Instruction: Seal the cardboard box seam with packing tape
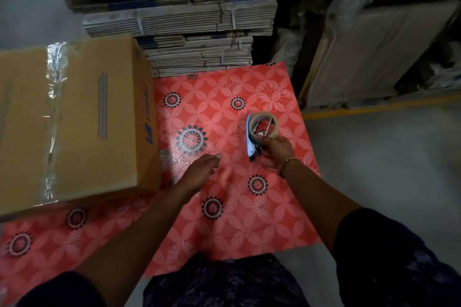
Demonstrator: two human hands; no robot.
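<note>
A brown cardboard box [74, 119] stands at the left of a red flowered table [224, 219]. Shiny clear tape [53, 117] runs along its top seam from the far edge to the near edge. A blue tape dispenser [259, 132] with a roll of tape rests on the table to the right. My right hand [275, 151] is closed around its handle. My left hand [203, 172] hovers over the table just right of the box's near corner, fingers loosely apart and holding nothing.
Bundles of flattened cardboard [184, 20] are stacked high behind the table. Plastic-wrapped packages [384, 40] stand at the back right. Grey floor with a yellow line [374, 107] lies to the right.
</note>
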